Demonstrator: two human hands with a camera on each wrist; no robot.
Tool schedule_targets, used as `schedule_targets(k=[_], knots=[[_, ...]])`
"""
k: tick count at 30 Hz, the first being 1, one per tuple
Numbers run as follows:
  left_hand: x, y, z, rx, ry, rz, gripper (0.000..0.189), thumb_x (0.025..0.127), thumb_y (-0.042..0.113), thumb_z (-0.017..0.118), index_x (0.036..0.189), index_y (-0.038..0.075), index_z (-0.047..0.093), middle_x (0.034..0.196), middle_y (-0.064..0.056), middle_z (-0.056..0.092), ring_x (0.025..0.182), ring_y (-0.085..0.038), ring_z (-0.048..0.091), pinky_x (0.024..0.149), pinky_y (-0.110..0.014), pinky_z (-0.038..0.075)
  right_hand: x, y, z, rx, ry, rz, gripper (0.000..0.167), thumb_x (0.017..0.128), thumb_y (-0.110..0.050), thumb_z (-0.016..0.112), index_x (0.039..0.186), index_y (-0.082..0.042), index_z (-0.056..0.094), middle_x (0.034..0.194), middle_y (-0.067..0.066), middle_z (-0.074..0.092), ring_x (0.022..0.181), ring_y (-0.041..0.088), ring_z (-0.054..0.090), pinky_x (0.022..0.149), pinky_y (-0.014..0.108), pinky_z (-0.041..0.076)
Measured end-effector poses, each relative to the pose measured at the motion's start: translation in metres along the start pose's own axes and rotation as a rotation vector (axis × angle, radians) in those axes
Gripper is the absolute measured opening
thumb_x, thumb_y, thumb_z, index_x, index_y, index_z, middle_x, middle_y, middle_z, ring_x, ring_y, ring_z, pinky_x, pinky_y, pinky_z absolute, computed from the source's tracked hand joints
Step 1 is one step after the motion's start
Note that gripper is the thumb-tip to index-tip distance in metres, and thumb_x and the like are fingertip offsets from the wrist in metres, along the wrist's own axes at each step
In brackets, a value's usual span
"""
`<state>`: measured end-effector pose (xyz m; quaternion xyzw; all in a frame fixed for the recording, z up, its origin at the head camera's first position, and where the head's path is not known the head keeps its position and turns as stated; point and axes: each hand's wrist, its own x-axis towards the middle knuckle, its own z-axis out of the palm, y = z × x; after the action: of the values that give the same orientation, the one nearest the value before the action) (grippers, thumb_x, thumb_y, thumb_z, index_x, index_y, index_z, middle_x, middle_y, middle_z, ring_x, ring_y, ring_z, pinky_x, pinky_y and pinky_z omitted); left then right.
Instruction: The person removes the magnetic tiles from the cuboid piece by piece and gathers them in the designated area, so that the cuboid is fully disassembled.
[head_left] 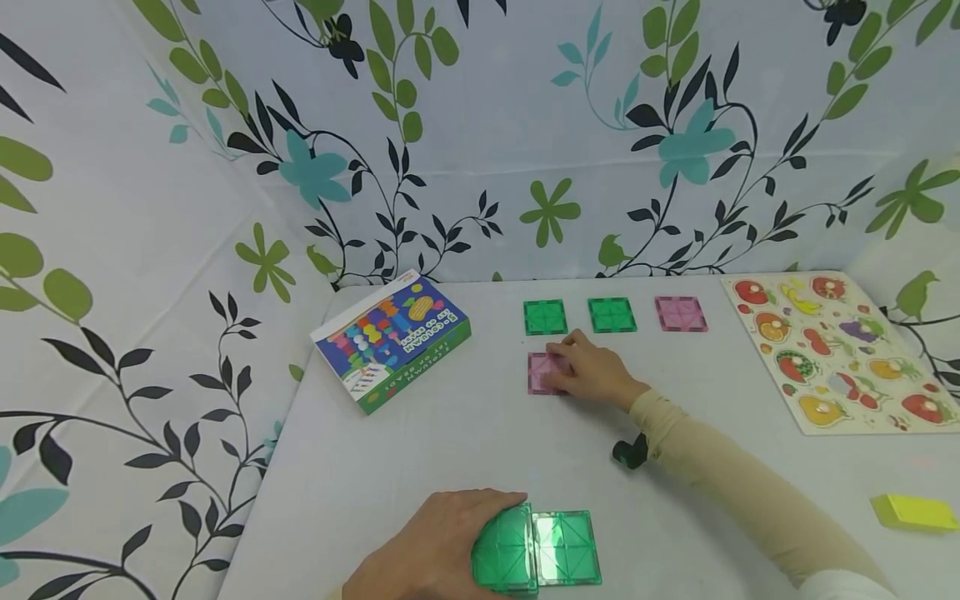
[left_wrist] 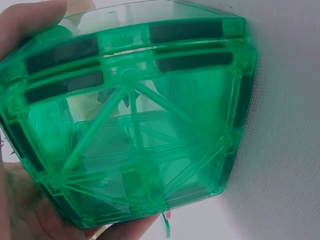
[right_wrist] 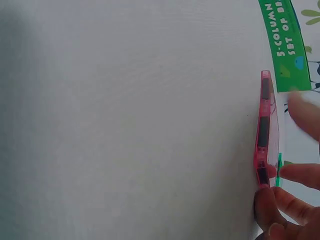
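Note:
My left hand (head_left: 442, 546) grips a boxy shape of green magnetic tiles (head_left: 504, 550) at the table's near side. The left wrist view shows its see-through walls (left_wrist: 145, 150) with dark magnets along the edges, and a thumb over the top. Another green magnetic tile (head_left: 567, 547) lies against its right side. Farther out, my right hand (head_left: 600, 372) pinches a pink magnetic tile (head_left: 542, 373) by its right part. In the right wrist view the thumb is at the edge of this pink tile (right_wrist: 263, 130), with the other fingers beyond it.
Two green tiles (head_left: 544, 317) (head_left: 611, 315) and a pink tile (head_left: 681, 314) lie in a row behind the right hand. A blue-and-green box (head_left: 405, 342) stands at the left, a fruit puzzle board (head_left: 843, 350) at the right. A yellow block (head_left: 913, 512) sits near the right edge.

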<state>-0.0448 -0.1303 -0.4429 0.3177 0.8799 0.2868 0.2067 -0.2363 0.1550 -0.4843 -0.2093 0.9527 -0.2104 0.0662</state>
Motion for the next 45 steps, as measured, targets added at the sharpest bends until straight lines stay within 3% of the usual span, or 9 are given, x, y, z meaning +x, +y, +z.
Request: schedule_targets(k=[4,12,20,25,30,33,38,43,45], knots=[[0.0,0.0,0.0,0.018,0.011,0.014,0.094,0.072,0.079,0.073,0.151,0.032,0.049,0.14,0.018,0.062,0.123,-0.005,0.06,0.097,-0.034,0.056,-0.002,0.0,0.0,-0.008,-0.042,-0.014,0.086,0.083,-0.054,0.08,0.151,-0.01,0.051,0.137,0.014,0.049,0.074,0.014,0.053,0.065,0.027,0.045],[0.002,-0.001,0.0,0.018,0.007,0.015,0.094,0.072,0.078,0.073,0.151,0.032,0.049,0.14,0.017,0.062,0.123,-0.006,0.06,0.098,-0.034,0.057,-0.006,-0.002,-0.004,-0.01,-0.076,-0.058,0.083,0.088,-0.043,0.079,0.154,-0.006,0.046,0.141,0.017,0.046,0.076,0.015,0.05,0.066,0.027,0.043],[0.001,0.0,0.001,0.023,0.007,0.012,0.096,0.071,0.08,0.073,0.152,0.034,0.047,0.14,0.018,0.061,0.125,-0.006,0.059,0.1,-0.037,0.055,-0.019,-0.003,-0.004,0.006,-0.006,0.0,0.101,0.08,-0.049,0.085,0.16,-0.013,0.035,0.141,0.019,0.043,0.07,0.015,0.05,0.06,0.027,0.042],[0.001,0.003,0.0,0.015,-0.015,-0.026,0.096,0.07,0.081,0.072,0.151,0.037,0.047,0.141,0.02,0.06,0.126,-0.007,0.058,0.101,-0.039,0.055,-0.05,-0.011,-0.01,0.036,0.08,0.013,0.1,0.076,-0.054,0.086,0.157,-0.015,0.041,0.135,0.016,0.05,0.077,0.014,0.056,0.06,0.025,0.043],[0.001,0.005,-0.001,-0.003,-0.029,-0.061,0.095,0.069,0.081,0.073,0.15,0.039,0.047,0.14,0.021,0.06,0.127,-0.009,0.057,0.1,-0.041,0.055,-0.098,-0.018,-0.014,0.132,0.141,-0.106,0.088,0.076,-0.048,0.088,0.148,-0.013,0.053,0.126,0.008,0.062,0.102,0.021,0.066,0.076,0.033,0.056],[0.0,0.005,-0.001,0.004,-0.019,-0.05,0.094,0.07,0.079,0.074,0.15,0.037,0.048,0.14,0.021,0.06,0.127,-0.009,0.058,0.101,-0.041,0.055,-0.13,-0.024,-0.009,0.136,0.121,-0.181,0.086,0.075,-0.05,0.089,0.146,-0.016,0.056,0.127,0.002,0.065,0.114,0.021,0.064,0.091,0.043,0.058],[0.0,0.002,0.0,0.039,0.018,-0.004,0.094,0.071,0.075,0.077,0.15,0.033,0.05,0.138,0.019,0.062,0.124,-0.007,0.06,0.1,-0.039,0.055,-0.173,-0.04,0.011,0.066,0.053,-0.283,0.089,0.072,-0.067,0.082,0.144,-0.019,0.059,0.137,-0.008,0.059,0.123,0.014,0.059,0.097,0.044,0.056],[0.001,0.001,0.001,0.03,0.033,0.023,0.092,0.071,0.069,0.08,0.149,0.03,0.051,0.133,0.016,0.066,0.117,-0.004,0.061,0.093,-0.03,0.056,-0.191,-0.058,0.032,-0.029,0.037,-0.402,0.092,0.074,-0.074,0.076,0.144,-0.018,0.058,0.144,-0.006,0.057,0.13,0.016,0.053,0.098,0.044,0.053],[0.002,0.001,0.003,0.039,0.039,0.043,0.092,0.072,0.068,0.081,0.149,0.029,0.051,0.132,0.014,0.066,0.115,-0.004,0.062,0.09,-0.027,0.056,-0.195,-0.062,0.038,-0.06,0.016,-0.421,0.088,0.078,-0.07,0.075,0.146,-0.018,0.056,0.146,-0.005,0.056,0.131,0.017,0.052,0.098,0.044,0.053]])
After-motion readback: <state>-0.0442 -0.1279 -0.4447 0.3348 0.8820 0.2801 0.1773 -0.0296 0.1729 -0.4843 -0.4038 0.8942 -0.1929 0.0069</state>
